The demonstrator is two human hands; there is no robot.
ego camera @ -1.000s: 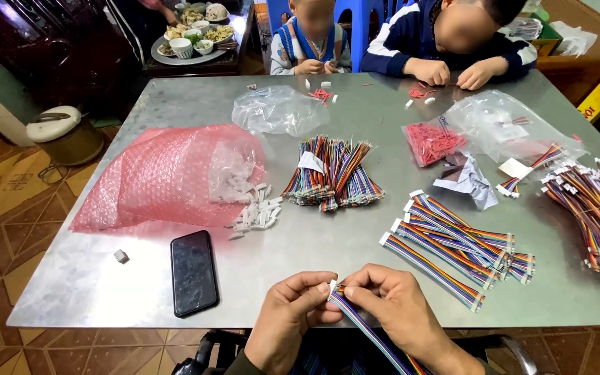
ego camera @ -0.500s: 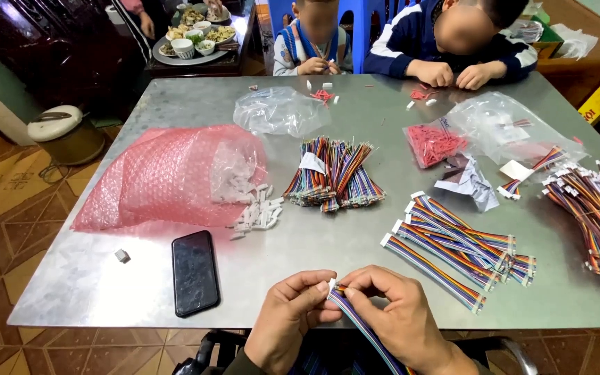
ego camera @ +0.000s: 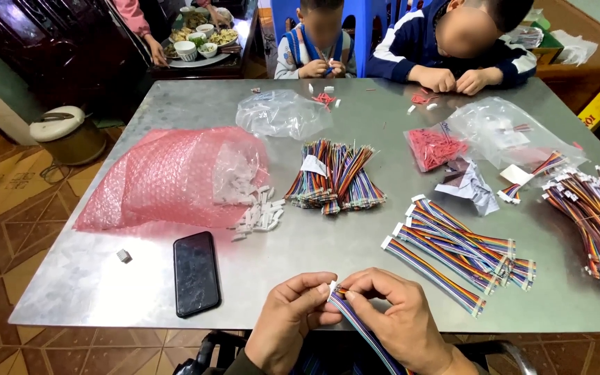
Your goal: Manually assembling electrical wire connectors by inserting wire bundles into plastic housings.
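Observation:
At the near edge of the metal table (ego camera: 355, 246), my left hand (ego camera: 289, 326) and my right hand (ego camera: 397, 316) pinch the end of a rainbow ribbon cable (ego camera: 362, 330). A small white connector (ego camera: 333, 286) sits at the cable's tip between my fingertips. The cable trails down toward my lap. A heap of loose white connectors (ego camera: 258, 215) spills from a pink bubble-wrap bag (ego camera: 168, 177). Finished ribbon cables (ego camera: 456, 246) lie to the right of my hands.
A black phone (ego camera: 196, 272) lies left of my hands. Bundled cables (ego camera: 335, 177) sit mid-table and more cables (ego camera: 588, 215) at the right edge. Clear plastic bags (ego camera: 282, 114) and a red-parts bag (ego camera: 435, 147) lie farther back. Two people sit opposite, working.
My hands stay at the cable's end with only slight finger movement. The view has shifted a little.

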